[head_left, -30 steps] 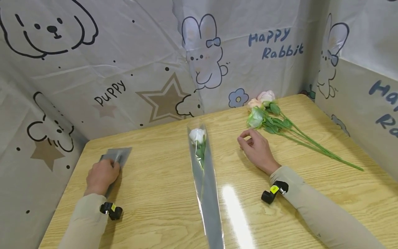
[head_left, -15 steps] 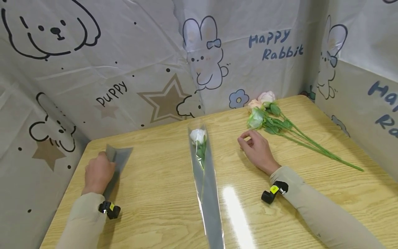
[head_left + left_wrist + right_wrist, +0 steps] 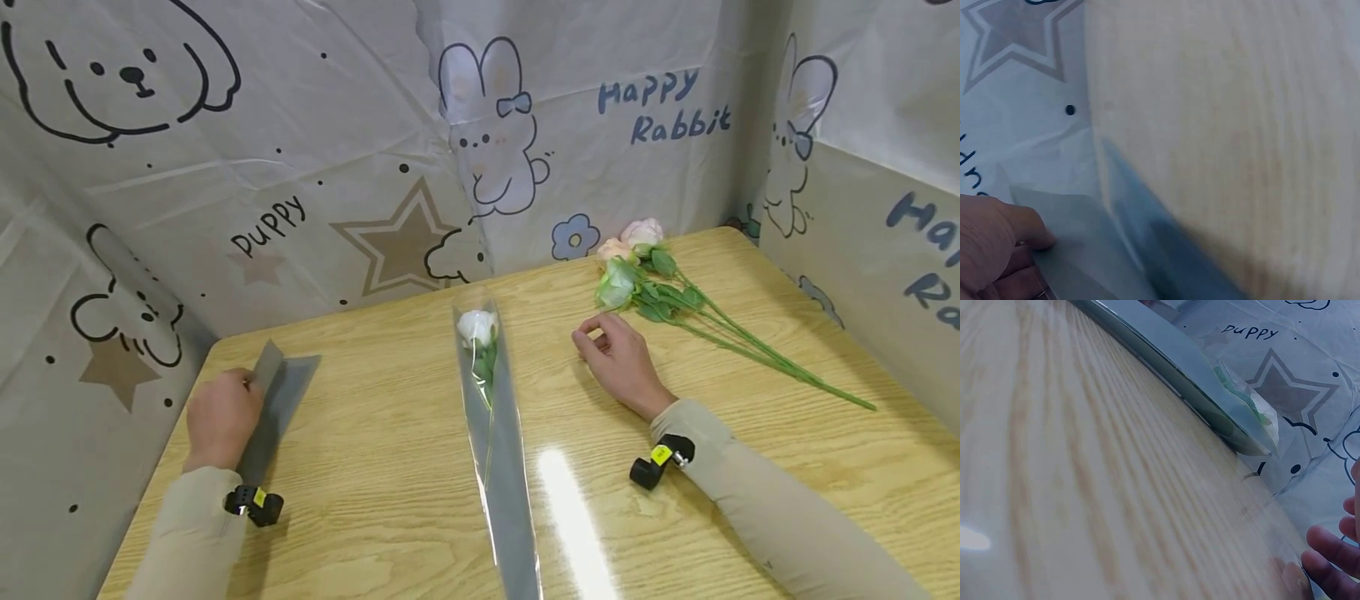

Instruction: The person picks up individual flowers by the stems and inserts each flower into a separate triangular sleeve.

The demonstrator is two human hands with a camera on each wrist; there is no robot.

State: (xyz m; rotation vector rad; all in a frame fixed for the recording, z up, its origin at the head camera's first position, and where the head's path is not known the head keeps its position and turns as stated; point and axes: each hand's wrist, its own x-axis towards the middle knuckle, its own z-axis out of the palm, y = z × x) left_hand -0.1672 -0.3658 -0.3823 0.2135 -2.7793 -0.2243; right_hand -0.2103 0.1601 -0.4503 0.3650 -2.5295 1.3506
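In the head view my left hand (image 3: 223, 417) pinches the edge of a grey flower sleeve (image 3: 267, 364), which stands tilted up from another grey sheet (image 3: 281, 408) lying on the table. The left wrist view shows my thumb on the raised sleeve (image 3: 1066, 215), with the darker sheet (image 3: 1154, 231) beside it. A white rose (image 3: 477, 329) lies inside a clear-and-grey sleeve (image 3: 504, 467) at the middle of the table. To its right rests my right hand (image 3: 618, 362), fingers loosely curled and holding nothing.
Pink and green artificial roses (image 3: 618, 283) with long green stems (image 3: 787, 362) lie at the back right, beyond my right hand. A printed cloth wall (image 3: 360, 167) borders the wooden table (image 3: 375, 467) at the back and both sides.
My left hand has shifted a little left, and the sleeve edge it pinches has lifted up and away from the sheet below. The right hand and the flowers have stayed still.
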